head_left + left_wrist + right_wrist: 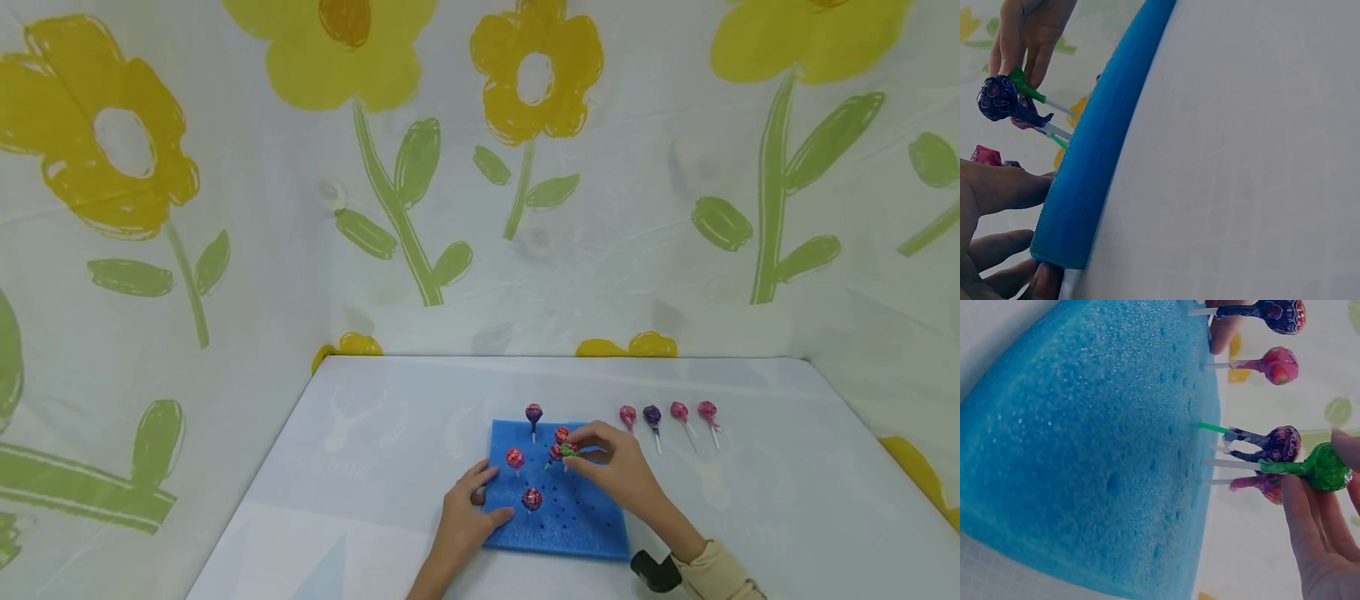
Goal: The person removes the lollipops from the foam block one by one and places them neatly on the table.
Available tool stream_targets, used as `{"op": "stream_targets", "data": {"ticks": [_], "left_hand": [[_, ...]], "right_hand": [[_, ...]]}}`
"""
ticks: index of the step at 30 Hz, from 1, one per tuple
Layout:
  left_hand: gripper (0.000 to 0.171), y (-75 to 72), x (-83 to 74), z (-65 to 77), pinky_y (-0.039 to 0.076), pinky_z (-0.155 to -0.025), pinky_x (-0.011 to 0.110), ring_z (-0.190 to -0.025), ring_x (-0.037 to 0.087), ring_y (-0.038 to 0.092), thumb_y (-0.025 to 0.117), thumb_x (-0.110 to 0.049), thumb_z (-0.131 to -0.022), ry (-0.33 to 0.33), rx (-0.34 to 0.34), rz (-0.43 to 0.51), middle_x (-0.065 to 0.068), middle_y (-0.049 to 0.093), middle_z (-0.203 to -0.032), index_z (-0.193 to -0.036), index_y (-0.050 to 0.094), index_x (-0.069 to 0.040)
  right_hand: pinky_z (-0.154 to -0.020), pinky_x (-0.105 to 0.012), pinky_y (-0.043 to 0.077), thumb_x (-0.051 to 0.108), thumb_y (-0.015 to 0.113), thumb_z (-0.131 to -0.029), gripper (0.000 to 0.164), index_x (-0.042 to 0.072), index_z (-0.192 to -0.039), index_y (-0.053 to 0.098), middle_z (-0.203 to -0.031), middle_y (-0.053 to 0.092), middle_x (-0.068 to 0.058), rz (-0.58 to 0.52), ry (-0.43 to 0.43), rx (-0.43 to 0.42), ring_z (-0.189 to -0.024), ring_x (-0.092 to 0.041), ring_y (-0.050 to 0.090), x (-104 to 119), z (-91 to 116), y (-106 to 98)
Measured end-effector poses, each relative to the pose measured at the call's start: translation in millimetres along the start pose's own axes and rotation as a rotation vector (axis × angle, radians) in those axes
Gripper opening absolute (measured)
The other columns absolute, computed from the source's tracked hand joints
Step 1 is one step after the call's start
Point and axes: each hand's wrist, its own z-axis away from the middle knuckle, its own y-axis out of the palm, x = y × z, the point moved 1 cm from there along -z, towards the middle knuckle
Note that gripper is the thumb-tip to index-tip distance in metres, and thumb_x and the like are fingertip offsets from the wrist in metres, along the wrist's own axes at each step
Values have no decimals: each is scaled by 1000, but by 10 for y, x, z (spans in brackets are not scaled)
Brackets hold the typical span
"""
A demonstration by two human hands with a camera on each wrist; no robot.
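Backdrop flowers point(341, 75) cropped; green lollipop point(1329, 469) partly hidden.

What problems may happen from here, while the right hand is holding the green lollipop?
The right hand might knock the dark-wrapped lollipop, which stands close beside the green lollipop.

If the right hand lets go too soon, the green lollipop could lean or fall; how deep its white stick sits is unclear.

The blue foam block may shift if the left hand, gripping its left edge, loosens.
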Motion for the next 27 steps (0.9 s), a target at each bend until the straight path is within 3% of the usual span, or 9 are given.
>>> {"op": "stream_targets", "data": {"ticks": [7,16,19,27], "left_hand": [[58,-2,13,13,51,-77,28,-94,19,53,82,-12,-71,-13,3,11,14,48,-139,-125,61,-3],[58,23,59,4,51,-78,30,-95,20,53,82,-14,-72,-11,12,18,14,47,-139,-125,60,-3],[58,27,55,3,52,-79,31,-95,21,53,82,-14,-72,-13,9,22,14,47,-140,-125,60,-4],[58,3,29,-1,51,-78,29,-95,20,53,82,-13,-72,-7,4,20,14,47,-139,-125,61,-3]], "right_hand": [[-77,-27,54,7,74,-81,23,3,-101,64,-96,65,-8,-31,-48,-26,-91,-22,65,45,17,-56],[-75,-22,53,-3,71,-80,21,0,-100,64,-96,64,-16,43,-84,-76,-89,-29,64,357,67,-157],[-74,-22,53,-3,71,-80,22,0,-101,65,-95,64,-15,60,-97,-98,-90,-30,64,322,62,-208],[-74,-20,52,10,74,-82,22,8,-103,68,-96,65,-4,114,-89,-156,-89,-13,63,106,36,-356]]}}
